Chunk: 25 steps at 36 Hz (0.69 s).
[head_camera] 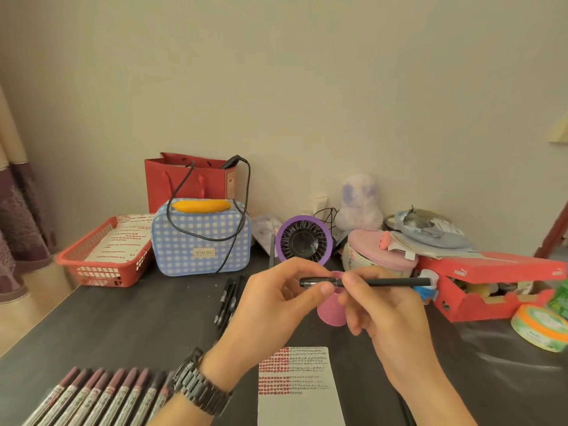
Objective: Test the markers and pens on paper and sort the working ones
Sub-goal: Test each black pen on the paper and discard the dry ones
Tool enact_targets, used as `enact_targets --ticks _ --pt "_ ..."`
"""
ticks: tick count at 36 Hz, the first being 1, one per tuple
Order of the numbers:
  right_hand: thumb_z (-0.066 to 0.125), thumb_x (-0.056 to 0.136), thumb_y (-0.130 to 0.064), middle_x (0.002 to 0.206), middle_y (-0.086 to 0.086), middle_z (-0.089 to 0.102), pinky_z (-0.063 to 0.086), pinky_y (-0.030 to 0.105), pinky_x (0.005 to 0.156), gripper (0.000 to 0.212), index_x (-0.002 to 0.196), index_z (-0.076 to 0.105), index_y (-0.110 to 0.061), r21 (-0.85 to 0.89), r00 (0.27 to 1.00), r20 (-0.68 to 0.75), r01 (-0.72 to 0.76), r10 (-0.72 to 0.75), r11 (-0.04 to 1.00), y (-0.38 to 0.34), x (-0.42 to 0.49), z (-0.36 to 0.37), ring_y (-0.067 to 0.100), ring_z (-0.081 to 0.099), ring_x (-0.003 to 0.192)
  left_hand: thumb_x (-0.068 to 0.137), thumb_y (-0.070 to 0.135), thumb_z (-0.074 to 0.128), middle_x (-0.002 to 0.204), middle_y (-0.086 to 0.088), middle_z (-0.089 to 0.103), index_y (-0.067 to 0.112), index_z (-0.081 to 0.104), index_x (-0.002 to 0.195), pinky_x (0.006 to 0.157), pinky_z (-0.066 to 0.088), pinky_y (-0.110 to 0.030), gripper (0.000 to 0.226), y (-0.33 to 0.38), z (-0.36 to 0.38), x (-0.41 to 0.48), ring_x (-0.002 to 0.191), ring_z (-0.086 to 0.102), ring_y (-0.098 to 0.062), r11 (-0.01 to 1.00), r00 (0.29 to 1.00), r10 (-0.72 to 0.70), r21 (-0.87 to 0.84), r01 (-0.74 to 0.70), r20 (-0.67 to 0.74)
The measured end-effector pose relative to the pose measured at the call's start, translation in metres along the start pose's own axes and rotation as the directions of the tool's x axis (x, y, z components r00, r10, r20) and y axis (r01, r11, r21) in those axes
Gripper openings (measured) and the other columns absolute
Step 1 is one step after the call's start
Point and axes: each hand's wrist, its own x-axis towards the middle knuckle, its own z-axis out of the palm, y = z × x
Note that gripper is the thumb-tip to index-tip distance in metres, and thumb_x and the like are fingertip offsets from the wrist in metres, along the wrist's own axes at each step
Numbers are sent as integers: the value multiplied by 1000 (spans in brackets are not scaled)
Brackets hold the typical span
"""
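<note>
A black pen is held level above the dark table. My left hand pinches its capped left end between thumb and fingers. My right hand grips the barrel near the middle. Below my hands lies a white test paper with rows of red marks and dark scribbles. Behind my hands stands a pink mesh pen cup, partly hidden. A few black pens lie beside my left hand. A row of several maroon-capped markers lies at the front left.
At the back stand a red basket with marked paper, a blue checked case, a red bag, a purple fan, a pink round box. An open red shoebox and tape rolls are right.
</note>
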Motion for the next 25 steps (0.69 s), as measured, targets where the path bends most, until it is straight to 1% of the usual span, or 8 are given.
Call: enact_targets --ticks 3,6,12,14,17,20,22,25 --pt "83 66 -64 73 12 71 45 24 47 58 90 77 -11 8 1000 -18 -8 8 1000 4 -3 2 15 53 48 84 45 73 84 13 73 48 72 100 67 54 -38 16 1 -1 -2 67 61 -25 1000 999 -3 -22 2 -40" --pt "86 63 -64 73 12 72 47 23 49 66 94 77 -7 38 998 -55 -26 28 999 9 -6 3 14 55 49 80 44 76 77 8 73 45 75 97 64 52 -32 17 1 -1 -5 66 59 -27 998 997 -15 -64 11 -69" --pt "88 61 -63 74 13 72 47 22 48 64 92 78 -8 95 995 -93 -33 42 995 17 -14 8 13 57 51 78 45 78 79 -5 73 38 79 95 66 53 -47 18 0 4 -10 70 60 -34 996 996 -24 -87 17 -82" --pt "87 62 -62 75 14 72 49 23 50 60 89 79 -10 101 993 -104 -47 58 994 21 -18 8 14 58 53 78 47 77 79 -7 73 40 79 95 65 52 -48 19 -3 7 -12 70 60 -35 997 997 -20 -80 14 -73" --pt "84 69 -53 79 16 72 50 26 51 47 90 79 -11 124 983 -151 -84 103 989 30 -28 6 17 60 56 79 54 73 79 2 74 47 76 96 65 52 -40 19 -14 16 -16 68 60 -28 999 998 13 -34 -15 -60" --pt "82 76 -45 80 11 72 50 26 52 33 95 79 -18 150 967 -188 -142 169 978 43 -42 -1 17 63 62 83 63 68 88 15 74 55 71 104 64 51 -23 23 -35 26 -23 67 61 -10 999 1000 10 38 -11 18" --pt "81 83 -39 82 8 73 52 27 53 23 96 78 -20 151 946 -241 -184 217 971 54 -53 -10 18 65 67 82 66 63 104 25 70 62 61 117 74 48 -13 35 -53 32 -30 87 64 1 991 993 -31 132 16 116" --pt "68 83 -38 83 1 74 57 26 59 29 96 73 -12 120 869 -393 -277 302 953 70 -64 -38 16 71 76 86 65 61 131 38 52 63 44 134 99 38 -12 51 -84 35 -42 123 47 10 947 967 -118 319 42 225"
